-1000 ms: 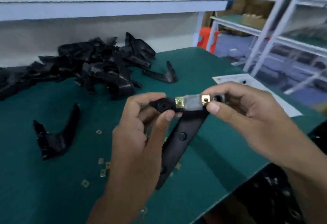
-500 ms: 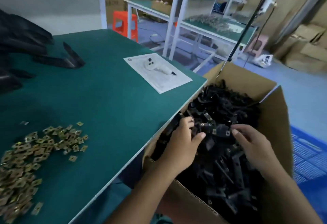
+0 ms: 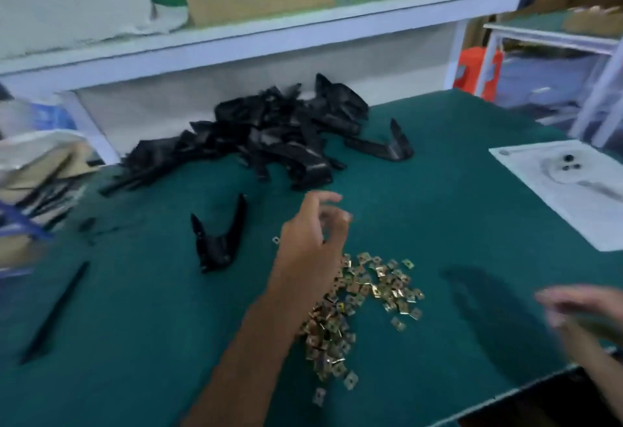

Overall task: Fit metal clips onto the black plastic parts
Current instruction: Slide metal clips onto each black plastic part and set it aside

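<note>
Both hands are back from the box: left hand (image 3: 315,224) loosely curled, empty, over the clips (image 3: 364,295) near the desk's (image 3: 135,292) front edge; right hand (image 3: 580,315) too blurred to tell. Next part's coming, I guess.

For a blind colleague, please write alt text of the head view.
A left hand hovers over a heap of metal clips on a green table; black plastic parts are piled behind. The right hand is blurred.

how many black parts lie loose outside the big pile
3: one V-shaped black part left of the left hand, one right of the pile, one strip far left; others may hide.
</note>
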Demonstrator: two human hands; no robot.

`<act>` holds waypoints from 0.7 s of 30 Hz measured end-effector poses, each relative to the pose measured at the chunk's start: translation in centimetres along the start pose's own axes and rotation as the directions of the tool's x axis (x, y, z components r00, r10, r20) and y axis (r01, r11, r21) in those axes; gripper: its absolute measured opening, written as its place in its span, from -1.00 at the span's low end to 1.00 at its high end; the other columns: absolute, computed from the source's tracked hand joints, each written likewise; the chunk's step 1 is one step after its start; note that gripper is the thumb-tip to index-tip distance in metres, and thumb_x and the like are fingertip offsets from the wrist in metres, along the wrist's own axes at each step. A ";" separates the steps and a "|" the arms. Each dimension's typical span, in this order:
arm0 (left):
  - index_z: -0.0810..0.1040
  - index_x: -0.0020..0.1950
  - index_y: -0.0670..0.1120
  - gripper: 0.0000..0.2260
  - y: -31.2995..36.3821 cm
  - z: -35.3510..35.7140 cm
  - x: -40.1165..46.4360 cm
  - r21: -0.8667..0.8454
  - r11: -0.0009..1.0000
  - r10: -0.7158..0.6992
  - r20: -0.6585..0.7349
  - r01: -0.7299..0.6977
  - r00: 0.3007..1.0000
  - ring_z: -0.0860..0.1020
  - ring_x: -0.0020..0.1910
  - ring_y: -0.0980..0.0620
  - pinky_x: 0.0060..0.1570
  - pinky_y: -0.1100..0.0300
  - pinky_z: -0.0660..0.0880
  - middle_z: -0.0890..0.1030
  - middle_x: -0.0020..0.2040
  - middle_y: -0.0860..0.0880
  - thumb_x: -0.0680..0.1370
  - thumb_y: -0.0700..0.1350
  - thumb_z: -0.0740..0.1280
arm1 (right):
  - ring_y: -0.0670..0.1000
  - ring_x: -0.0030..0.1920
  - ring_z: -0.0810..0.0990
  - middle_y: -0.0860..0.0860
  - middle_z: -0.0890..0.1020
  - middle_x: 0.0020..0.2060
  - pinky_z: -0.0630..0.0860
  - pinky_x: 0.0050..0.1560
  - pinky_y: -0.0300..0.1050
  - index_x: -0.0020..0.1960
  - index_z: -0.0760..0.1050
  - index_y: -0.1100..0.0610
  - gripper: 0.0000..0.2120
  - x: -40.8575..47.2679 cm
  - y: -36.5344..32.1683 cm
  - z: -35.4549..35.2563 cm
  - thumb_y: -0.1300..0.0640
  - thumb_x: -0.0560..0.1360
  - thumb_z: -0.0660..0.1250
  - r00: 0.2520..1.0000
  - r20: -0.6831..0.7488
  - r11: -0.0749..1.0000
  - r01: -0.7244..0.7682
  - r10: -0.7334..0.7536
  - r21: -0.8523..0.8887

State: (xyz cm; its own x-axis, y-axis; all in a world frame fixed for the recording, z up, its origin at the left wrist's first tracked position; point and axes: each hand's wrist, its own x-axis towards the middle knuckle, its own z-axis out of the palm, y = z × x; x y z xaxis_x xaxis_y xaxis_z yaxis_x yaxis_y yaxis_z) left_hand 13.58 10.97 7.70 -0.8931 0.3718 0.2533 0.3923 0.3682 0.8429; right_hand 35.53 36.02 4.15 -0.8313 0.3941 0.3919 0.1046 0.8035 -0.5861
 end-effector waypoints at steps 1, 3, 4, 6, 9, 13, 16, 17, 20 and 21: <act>0.44 0.21 0.21 -0.87 -1.6 -1.5 0.4 0.082 0.996 -0.039 -0.041 0.042 0.998 0.52 0.03 0.38 -0.10 0.36 0.41 0.62 0.04 0.25 0.67 0.10 0.23 | -0.28 0.03 0.61 -0.35 0.62 0.02 0.49 0.01 -0.47 0.08 0.58 -0.34 -0.85 1.0 -2.8 1.7 -0.19 0.52 0.34 0.990 0.142 0.999 0.008 -0.014 0.049; 0.47 0.20 0.16 -0.88 -4.7 -4.1 1.2 0.234 0.960 -0.118 -0.164 0.155 0.979 0.52 0.01 0.32 -0.09 0.32 0.43 0.60 0.08 0.21 0.67 0.07 0.24 | -0.37 0.17 0.48 -0.42 0.51 0.13 0.43 0.16 -0.45 0.11 0.50 -0.38 -0.81 4.0 -6.4 5.4 -0.33 0.54 0.22 0.905 0.346 0.963 0.269 -0.248 -0.013; 0.49 0.23 0.12 -0.85 -6.2 -5.1 1.5 0.308 0.927 -0.147 -0.230 0.216 0.962 0.52 0.06 0.26 0.00 0.25 0.47 0.58 0.14 0.17 0.67 0.04 0.26 | -0.37 0.25 0.39 -0.45 0.42 0.19 0.40 0.26 -0.38 0.17 0.43 -0.43 -0.76 4.8 -8.2 7.8 -0.38 0.54 0.15 0.850 0.431 0.943 0.334 -0.302 0.002; 0.47 0.31 0.05 -0.74 -8.7 -6.6 1.4 0.448 0.832 -0.158 -0.375 0.328 0.914 0.43 0.28 0.04 0.28 0.07 0.38 0.49 0.29 0.06 0.63 0.01 0.33 | -0.35 0.27 0.26 -0.44 0.29 0.22 0.29 0.37 -0.33 0.30 0.33 -0.46 -0.66 6.5 -9.2 11.3 -0.39 0.53 0.10 0.769 0.537 0.916 0.402 -0.346 0.016; 0.38 0.41 -0.02 -0.55 -10.6 -7.8 0.9 0.430 0.787 -0.147 -0.565 0.442 0.812 0.20 0.44 -0.10 0.41 -0.06 0.18 0.30 0.46 -0.05 0.57 0.01 0.42 | -0.32 0.30 0.24 -0.40 0.31 0.24 0.25 0.36 -0.35 0.38 0.34 -0.40 -0.62 8.6 -10.2 13.7 -0.35 0.57 0.16 0.713 0.611 0.892 0.452 -0.344 -0.025; 0.32 0.48 -0.12 -0.41 -12.1 -9.0 1.0 0.166 0.822 -0.336 -0.630 0.545 0.700 0.34 0.41 -0.11 0.41 -0.07 0.22 0.42 0.43 -0.07 0.55 0.03 0.46 | -0.27 0.20 0.33 -0.35 0.37 0.14 0.22 0.03 -0.51 0.27 0.43 -0.30 -0.75 9.3 -10.6 15.4 -0.25 0.61 0.21 0.707 0.611 0.894 0.448 -0.356 0.002; 0.45 0.38 -0.07 -0.57 -12.9 -9.2 0.6 0.092 0.849 -0.364 -0.612 0.520 0.702 0.52 0.24 -0.02 0.36 -0.10 0.36 0.59 0.25 0.02 0.57 0.03 0.44 | -0.27 0.15 0.35 -0.32 0.40 0.10 0.26 0.07 -0.42 0.22 0.44 -0.25 -0.80 9.9 -10.9 15.6 -0.20 0.66 0.15 0.714 0.594 0.889 0.459 -0.371 0.003; 0.50 0.33 -0.04 -0.63 -12.9 -9.2 0.5 0.104 0.861 -0.333 -0.624 0.497 0.707 0.54 0.17 0.02 0.32 -0.10 0.40 0.61 0.17 0.06 0.57 0.02 0.44 | -0.27 0.13 0.37 -0.32 0.42 0.09 0.29 0.06 -0.40 0.20 0.46 -0.24 -0.81 10.1 -11.0 15.7 -0.19 0.67 0.12 0.710 0.591 0.881 0.474 -0.383 0.002; 0.57 0.23 0.01 -0.76 -12.9 -9.2 0.4 0.119 0.892 -0.264 -0.646 0.437 0.716 0.54 0.07 0.08 0.23 -0.04 0.49 0.59 0.04 0.13 0.59 0.03 0.41 | -0.26 0.05 0.47 -0.31 0.50 -0.03 0.47 0.00 -0.27 0.00 0.47 -0.21 -0.85 11.6 -11.7 15.6 -0.15 0.67 0.15 0.738 0.587 0.930 0.359 -0.334 0.077; 0.56 0.22 0.02 -0.78 -13.0 -9.3 0.4 0.114 0.898 -0.256 -0.651 0.426 0.714 0.55 0.07 0.06 0.18 -0.02 0.51 0.60 0.02 0.12 0.61 0.04 0.38 | -0.26 0.02 0.50 -0.31 0.53 -0.04 0.49 -0.04 -0.25 -0.04 0.47 -0.19 -0.85 12.3 -12.1 15.5 -0.12 0.66 0.17 0.753 0.575 0.943 0.310 -0.320 0.119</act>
State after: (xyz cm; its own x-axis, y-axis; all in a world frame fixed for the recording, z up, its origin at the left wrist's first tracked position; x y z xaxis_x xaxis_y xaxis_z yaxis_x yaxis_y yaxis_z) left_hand 6.04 -1.57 1.32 -0.8819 -0.3836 0.2740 -0.0029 0.5855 0.8106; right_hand 15.60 24.22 5.03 -0.9733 -0.2170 0.0751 -0.2242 0.8272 -0.5152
